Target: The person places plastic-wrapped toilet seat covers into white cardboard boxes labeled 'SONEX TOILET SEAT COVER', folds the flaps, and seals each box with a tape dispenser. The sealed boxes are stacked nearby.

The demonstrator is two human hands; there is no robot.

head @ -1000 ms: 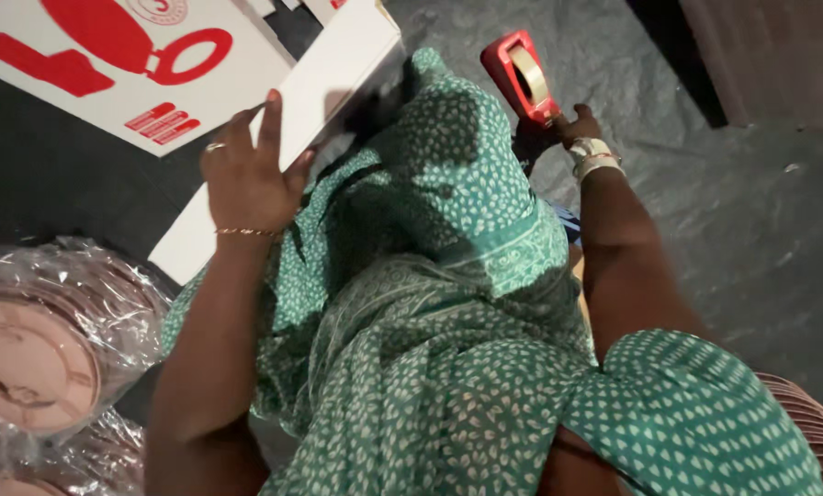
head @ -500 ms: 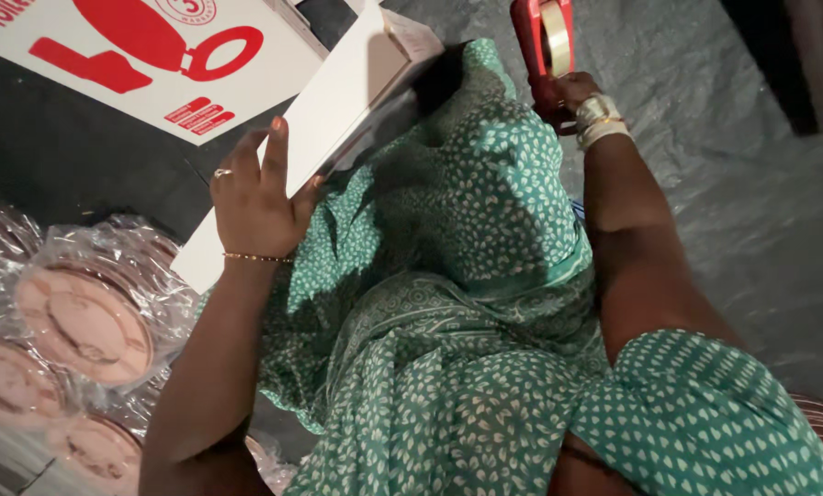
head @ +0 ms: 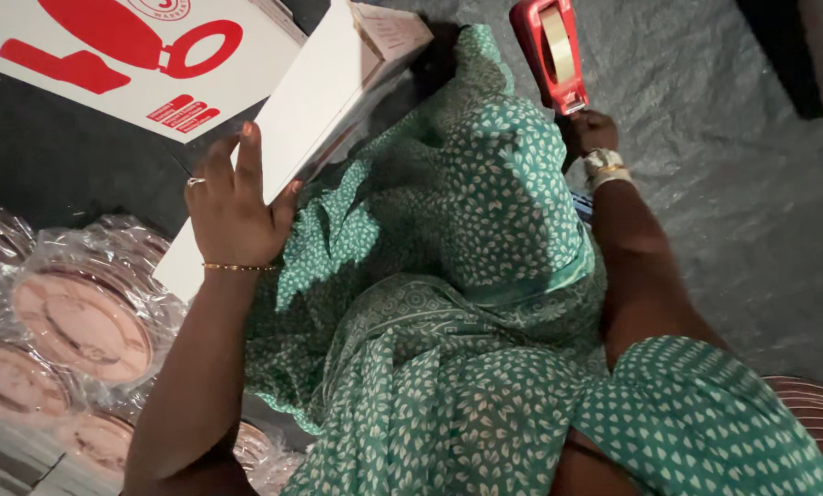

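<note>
My left hand [head: 232,202] grips the near edge of a white cardboard box [head: 310,119] that lies tilted across my lap, which is covered in green patterned cloth. My right hand [head: 588,133] is closed round the handle of a red tape dispenser [head: 551,50] with a tan roll of tape, held up just right of the box's far end. A gold bangle sits on my left wrist and a watch on my right wrist.
A flat white carton with red print [head: 127,55] lies at the top left. Several plastic-wrapped packs of round pink discs [head: 81,321] are stacked at the left. Grey sheeting [head: 751,184] covers the floor to the right.
The right hand has lifted the tape dispenser up and forward, beside the box's far end. The view has shifted, showing more of the wrapped discs on the left.
</note>
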